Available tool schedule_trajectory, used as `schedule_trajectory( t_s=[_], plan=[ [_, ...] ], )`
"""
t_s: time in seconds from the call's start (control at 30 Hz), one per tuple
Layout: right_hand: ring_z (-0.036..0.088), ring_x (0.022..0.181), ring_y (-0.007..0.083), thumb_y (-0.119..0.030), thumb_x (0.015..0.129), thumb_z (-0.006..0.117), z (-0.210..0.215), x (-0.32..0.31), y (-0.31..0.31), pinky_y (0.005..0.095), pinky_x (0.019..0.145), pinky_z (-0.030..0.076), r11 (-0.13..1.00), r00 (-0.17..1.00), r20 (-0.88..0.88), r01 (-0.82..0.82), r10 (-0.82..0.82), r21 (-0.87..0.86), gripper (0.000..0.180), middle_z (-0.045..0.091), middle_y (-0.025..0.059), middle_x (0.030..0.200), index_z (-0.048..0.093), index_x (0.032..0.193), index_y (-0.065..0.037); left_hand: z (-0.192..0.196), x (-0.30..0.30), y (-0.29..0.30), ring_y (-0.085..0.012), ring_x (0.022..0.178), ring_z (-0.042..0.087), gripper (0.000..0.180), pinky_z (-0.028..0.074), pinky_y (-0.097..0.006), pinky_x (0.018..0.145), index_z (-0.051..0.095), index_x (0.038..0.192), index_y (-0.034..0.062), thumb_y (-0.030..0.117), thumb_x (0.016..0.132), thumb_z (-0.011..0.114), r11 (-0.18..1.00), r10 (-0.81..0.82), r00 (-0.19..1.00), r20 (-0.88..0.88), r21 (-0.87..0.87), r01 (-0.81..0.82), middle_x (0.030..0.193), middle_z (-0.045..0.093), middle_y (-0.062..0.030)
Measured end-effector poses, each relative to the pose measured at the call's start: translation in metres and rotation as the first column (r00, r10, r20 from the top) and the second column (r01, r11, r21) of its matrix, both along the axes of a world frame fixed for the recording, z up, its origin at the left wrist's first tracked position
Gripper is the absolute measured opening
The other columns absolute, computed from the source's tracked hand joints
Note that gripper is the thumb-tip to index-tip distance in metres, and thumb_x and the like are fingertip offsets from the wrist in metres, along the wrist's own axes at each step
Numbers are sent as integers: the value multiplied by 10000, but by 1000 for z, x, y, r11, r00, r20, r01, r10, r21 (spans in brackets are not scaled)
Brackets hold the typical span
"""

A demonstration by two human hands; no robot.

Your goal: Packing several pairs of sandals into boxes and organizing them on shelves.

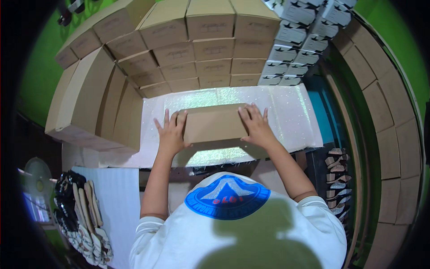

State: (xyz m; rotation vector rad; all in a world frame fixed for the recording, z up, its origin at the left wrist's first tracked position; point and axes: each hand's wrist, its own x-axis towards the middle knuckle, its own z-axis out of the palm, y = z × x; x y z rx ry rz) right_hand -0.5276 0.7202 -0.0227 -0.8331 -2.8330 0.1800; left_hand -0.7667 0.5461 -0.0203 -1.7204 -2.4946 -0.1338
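Observation:
A plain brown cardboard box (212, 124) rests on the shiny, pale table covering (286, 121), its long side facing me. My left hand (171, 133) is against the box's left end, with the fingers spread over its edge. At the opposite end, my right hand (257, 127) has its fingertips on the top far corner and its thumb near the lower edge. Between them, both hands hold the box from its two ends. The underside and far side of the box are out of sight.
Stacked brown boxes (210, 67) line the table's far side. White boxes with dark stars (286, 51) stand at the far right. A large open carton (85, 103) sits at the left. Sandals or soles (89, 215) lie on the lower left, and more shoe parts (338, 179) at the right.

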Motion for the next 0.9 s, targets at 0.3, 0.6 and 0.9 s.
schedule_trajectory(
  t_s=[0.3, 0.6, 0.9],
  plan=[
    [311, 1250, 271, -219, 549, 753, -6, 27, 0, 591, 992, 211, 980, 987, -6, -159, 161, 119, 877, 337, 109, 1295, 341, 1317, -317, -18, 28, -23, -324, 1239, 306, 1037, 101, -691, 967, 295, 1339, 165, 328, 439, 783, 986, 74, 997, 15, 152, -75, 1275, 376, -55],
    [331, 1244, 255, -219, 546, 747, -5, 76, -9, 608, 986, 196, 965, 977, -128, -142, 173, 221, 840, 367, 83, 1277, 378, 1292, -333, -20, 73, -36, -323, 1224, 317, 994, 82, -696, 955, 337, 1303, 176, 386, 439, 781, 964, 73, 997, -40, 258, -60, 1250, 396, -53],
    [333, 1251, 236, -210, 568, 753, 23, 141, -76, 620, 991, 175, 962, 980, -197, 24, 31, 271, 847, 356, 65, 1303, 362, 1306, -350, -3, 114, -70, -376, 1276, 224, 1005, 57, -699, 959, 334, 1305, 193, 361, 436, 812, 912, -59, 996, -68, 402, 82, 1320, 308, -132]
  ],
)
